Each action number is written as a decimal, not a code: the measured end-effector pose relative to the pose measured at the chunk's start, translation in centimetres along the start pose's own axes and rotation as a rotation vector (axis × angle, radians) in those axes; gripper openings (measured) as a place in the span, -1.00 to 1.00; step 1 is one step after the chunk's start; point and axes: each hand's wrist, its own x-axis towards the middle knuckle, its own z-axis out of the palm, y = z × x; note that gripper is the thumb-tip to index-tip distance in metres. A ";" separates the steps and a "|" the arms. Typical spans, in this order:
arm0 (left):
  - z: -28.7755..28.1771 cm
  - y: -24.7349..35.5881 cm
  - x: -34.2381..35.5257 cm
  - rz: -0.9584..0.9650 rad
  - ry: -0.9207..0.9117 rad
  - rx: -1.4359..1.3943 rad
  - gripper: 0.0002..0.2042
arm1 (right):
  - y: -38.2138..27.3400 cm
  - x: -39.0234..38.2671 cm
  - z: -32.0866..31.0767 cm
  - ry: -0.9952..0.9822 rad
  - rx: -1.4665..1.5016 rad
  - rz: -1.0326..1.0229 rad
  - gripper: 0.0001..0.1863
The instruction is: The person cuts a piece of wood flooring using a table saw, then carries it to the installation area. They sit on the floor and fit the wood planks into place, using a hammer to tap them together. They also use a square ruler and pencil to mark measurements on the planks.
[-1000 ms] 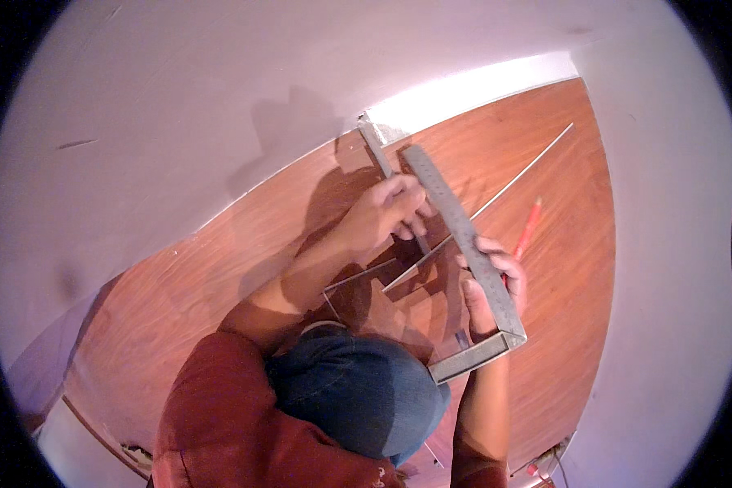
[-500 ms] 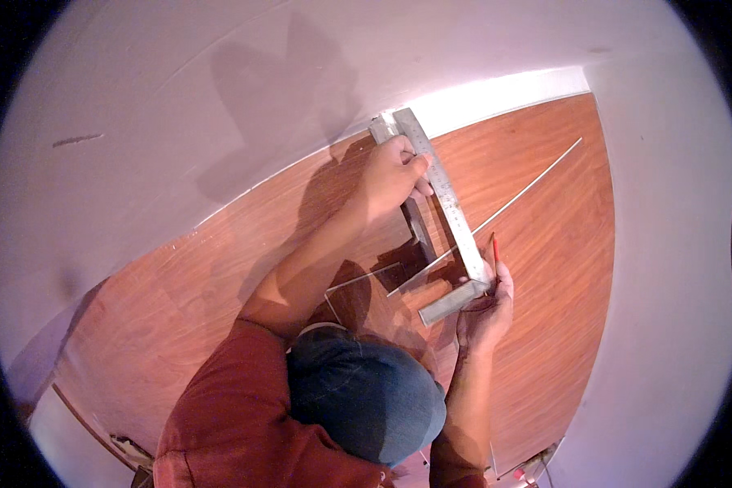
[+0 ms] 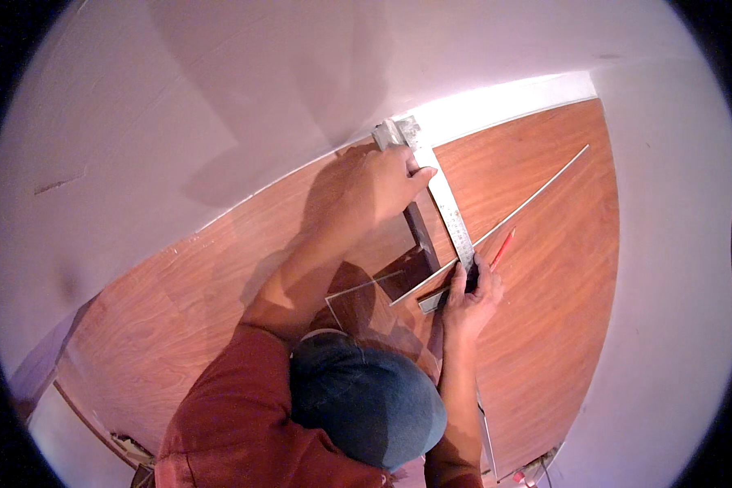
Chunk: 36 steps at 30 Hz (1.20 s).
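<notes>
My left hand (image 3: 403, 175) is closed on the upper part of the steel blade of a try square (image 3: 445, 199), close to the wall. At the blade's lower end, my right hand (image 3: 473, 299) has its fingers curled over the corner of the square. A red pencil (image 3: 503, 250) sticks out from between that hand's fingers, pointing up and to the right. The square's stock (image 3: 431, 302) shows partly beside my right hand. Beneath my left hand, a dark narrow strip (image 3: 421, 232) runs alongside the blade; its kind I cannot make out.
Wood-look flooring (image 3: 545, 285) spreads around my hands. A thin pale line or strip (image 3: 537, 192) crosses it diagonally. Walls rise at the far side (image 3: 244, 106) and at the right (image 3: 667, 244). Dark blue rounded cloth (image 3: 366, 398) sits between my arms.
The square has turned flatter, with its stock now largely covered. My right hand has moved from below the corner to on top of it, and the pencil has tilted rightward.
</notes>
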 end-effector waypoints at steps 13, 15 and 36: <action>5.1 -7.0 -0.7 0.575 0.433 0.333 -0.54 | -0.8 0.5 0.0 -0.027 0.065 0.030 -0.68; 5.0 -7.0 -0.6 0.572 0.414 0.342 -0.51 | -0.8 0.6 0.0 -0.034 0.070 0.039 -0.68; 5.1 -6.3 -0.3 0.565 0.440 0.400 -0.41 | -0.5 1.8 -0.1 -0.039 0.058 -0.122 -0.69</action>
